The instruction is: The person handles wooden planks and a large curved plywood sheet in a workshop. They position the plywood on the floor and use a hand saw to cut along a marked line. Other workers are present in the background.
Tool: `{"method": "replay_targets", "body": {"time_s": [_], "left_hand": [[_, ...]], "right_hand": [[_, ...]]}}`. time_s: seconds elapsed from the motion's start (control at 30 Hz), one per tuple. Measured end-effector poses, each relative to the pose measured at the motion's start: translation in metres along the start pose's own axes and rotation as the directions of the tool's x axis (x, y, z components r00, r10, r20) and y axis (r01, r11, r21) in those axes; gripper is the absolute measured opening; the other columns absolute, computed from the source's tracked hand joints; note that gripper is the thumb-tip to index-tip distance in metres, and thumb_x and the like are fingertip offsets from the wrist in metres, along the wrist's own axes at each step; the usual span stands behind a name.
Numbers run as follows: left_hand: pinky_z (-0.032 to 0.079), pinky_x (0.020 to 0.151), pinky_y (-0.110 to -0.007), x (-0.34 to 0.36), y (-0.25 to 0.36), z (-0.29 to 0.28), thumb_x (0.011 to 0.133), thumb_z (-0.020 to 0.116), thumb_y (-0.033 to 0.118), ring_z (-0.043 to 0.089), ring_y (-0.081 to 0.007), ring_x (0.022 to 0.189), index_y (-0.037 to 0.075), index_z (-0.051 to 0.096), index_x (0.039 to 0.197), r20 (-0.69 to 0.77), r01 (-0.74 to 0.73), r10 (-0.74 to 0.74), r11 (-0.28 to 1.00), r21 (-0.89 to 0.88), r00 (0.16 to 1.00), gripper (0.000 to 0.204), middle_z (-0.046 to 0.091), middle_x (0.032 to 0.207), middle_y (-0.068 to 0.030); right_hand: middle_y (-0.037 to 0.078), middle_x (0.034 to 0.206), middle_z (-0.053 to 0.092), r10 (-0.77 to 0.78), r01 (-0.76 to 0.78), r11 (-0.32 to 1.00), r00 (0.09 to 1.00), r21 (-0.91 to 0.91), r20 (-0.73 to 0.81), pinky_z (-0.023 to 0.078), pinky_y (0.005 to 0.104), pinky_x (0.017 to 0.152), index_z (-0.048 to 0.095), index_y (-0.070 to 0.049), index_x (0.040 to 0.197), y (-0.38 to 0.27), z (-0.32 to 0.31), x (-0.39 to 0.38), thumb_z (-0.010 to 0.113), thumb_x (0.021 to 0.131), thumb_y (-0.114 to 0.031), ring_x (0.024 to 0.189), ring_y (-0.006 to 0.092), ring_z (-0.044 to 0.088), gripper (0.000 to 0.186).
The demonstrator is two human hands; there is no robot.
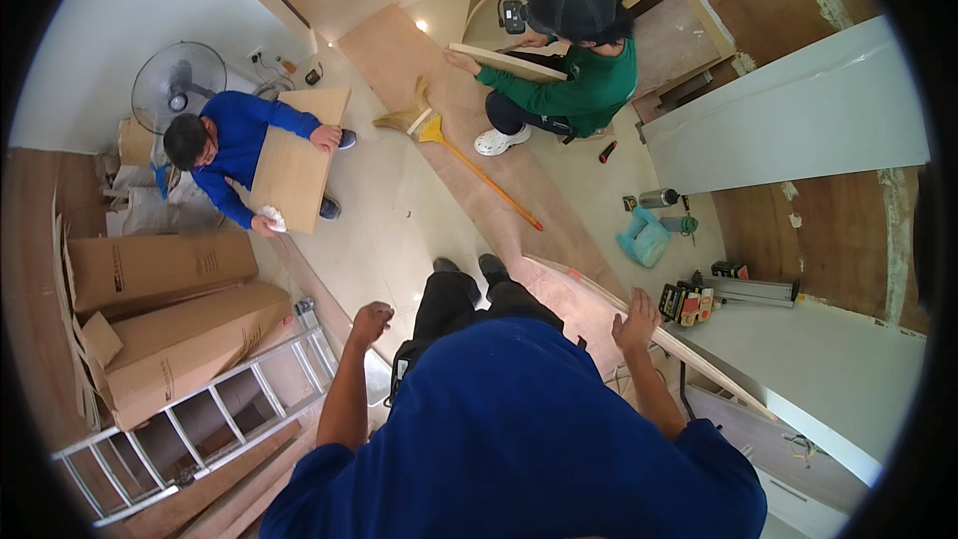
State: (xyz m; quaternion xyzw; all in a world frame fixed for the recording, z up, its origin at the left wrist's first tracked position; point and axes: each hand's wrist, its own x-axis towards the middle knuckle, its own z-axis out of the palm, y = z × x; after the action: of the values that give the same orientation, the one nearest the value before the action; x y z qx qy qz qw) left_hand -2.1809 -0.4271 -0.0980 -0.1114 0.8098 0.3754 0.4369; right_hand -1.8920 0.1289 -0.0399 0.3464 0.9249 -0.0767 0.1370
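While your L grip [372,322] hangs at approx 9 o'clock, half curled w/ nothing visible in it, your R grip [637,322] is spread at 3 o'clock by the edge of the long board [699,363]; can't tell if they touch. That board slants from 1 to 4 o'clock. Yellow broom [431,128] lies at 12, metal ladder [228,414] at 8. Co-worker in blue [239,135], 10 o'clock, holds a wood panel [299,155]; co-worker in green [604,80], 1 o'clock, has a pale plank [511,63].

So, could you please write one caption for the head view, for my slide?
Right hand beside a long wooden board, left hand loosely curled; two co-workers hold flat panels.
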Motion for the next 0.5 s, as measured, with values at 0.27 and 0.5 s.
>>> {"method": "replay_targets", "body": {"time_s": [0.27,0.5], "left_hand": [[0.058,0.063,-0.038,0.031,-0.091,-0.036,0.096,0.069,0.021,0.071,-0.0242,0.074,0.001,0.073,0.117,0.117,0.272,-0.262,0.959,-0.076,0.958,0.03,0.075,0.097,-0.0141],[0.049,0.051,-0.031,0.088,-0.069,-0.128,0.097,0.067,0.019,0.066,-0.0203,0.062,0.005,0.07,0.11,0.06,0.33,-0.325,0.92,-0.211,0.944,0.019,0.071,0.088,-0.0092]], "right_hand": [[0.015,0.172,0.016,0.371,-0.345,0.925,0.912,-0.162,0.175,0.013,0.0605,0.126,0.026,-0.009,0.163,-0.053,-0.007,-0.001,0.073,0.081,-0.022,0.16,0.0366,0.014,0.095],[0.014,0.176,0.002,0.673,-0.63,0.74,0.692,-0.236,0.263,0.014,0.0658,0.125,0.014,-0.02,0.169,-0.079,-0.035,0.009,0.071,0.08,-0.014,0.161,0.0433,0.004,0.106]]}}
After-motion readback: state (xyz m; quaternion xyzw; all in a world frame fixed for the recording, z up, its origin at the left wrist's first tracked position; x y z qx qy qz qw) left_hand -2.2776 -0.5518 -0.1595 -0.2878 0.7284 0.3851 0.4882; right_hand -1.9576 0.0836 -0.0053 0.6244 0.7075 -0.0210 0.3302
